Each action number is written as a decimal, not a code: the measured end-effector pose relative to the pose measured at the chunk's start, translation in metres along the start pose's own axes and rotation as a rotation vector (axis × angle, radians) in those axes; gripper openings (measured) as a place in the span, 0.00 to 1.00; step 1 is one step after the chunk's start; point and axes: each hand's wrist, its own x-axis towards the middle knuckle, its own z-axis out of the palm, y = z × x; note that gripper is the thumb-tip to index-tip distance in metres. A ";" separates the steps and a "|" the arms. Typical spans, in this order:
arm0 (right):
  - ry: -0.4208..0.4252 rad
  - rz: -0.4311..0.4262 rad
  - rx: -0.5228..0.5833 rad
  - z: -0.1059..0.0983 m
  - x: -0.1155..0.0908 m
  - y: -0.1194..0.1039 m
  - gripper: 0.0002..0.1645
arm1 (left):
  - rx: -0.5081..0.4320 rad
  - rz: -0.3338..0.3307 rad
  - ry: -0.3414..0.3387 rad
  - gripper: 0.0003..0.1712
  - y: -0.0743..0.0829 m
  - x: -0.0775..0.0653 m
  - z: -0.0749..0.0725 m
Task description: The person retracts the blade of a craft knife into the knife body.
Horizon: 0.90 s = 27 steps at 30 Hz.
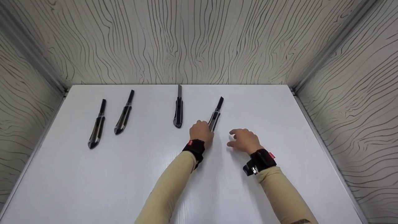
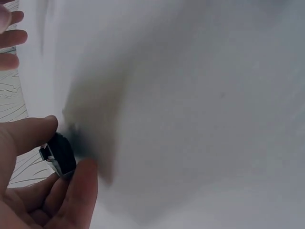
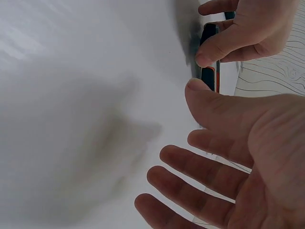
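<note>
My left hand (image 1: 201, 132) pinches the handle of a utility knife (image 1: 215, 117) between thumb and fingers. This knife lies close over the white table, its dark blade pointing away toward the back right. In the left wrist view the butt end of the utility knife (image 2: 62, 155) shows between thumb and fingers. To the right of it, my right hand (image 1: 246, 140) hovers over the table with fingers spread and nothing in them. From the right wrist, the thumb of my right hand (image 3: 267, 129) overlaps the end of the held knife's handle.
Three more utility knives lie on the white table (image 1: 140, 174): one left of the held knife (image 1: 178, 112), one farther left (image 1: 123, 117), one at far left (image 1: 97, 130). All blades point toward the back. Wood-patterned panels (image 1: 186, 40) wall the back and both sides.
</note>
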 end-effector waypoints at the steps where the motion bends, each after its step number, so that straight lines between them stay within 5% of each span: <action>1: -0.005 -0.006 0.010 0.000 0.001 -0.002 0.30 | -0.006 -0.003 -0.004 0.10 -0.002 -0.002 -0.002; 8: -0.022 -0.020 0.034 -0.002 0.010 -0.015 0.29 | -0.062 -0.025 -0.020 0.15 -0.014 -0.020 -0.018; 15: 0.066 -0.035 0.057 -0.004 0.022 -0.030 0.28 | -0.126 -0.041 0.014 0.18 -0.018 -0.047 -0.031; 27: 0.153 -0.012 0.151 0.014 0.026 -0.063 0.30 | -0.158 -0.077 0.065 0.19 -0.025 -0.091 -0.034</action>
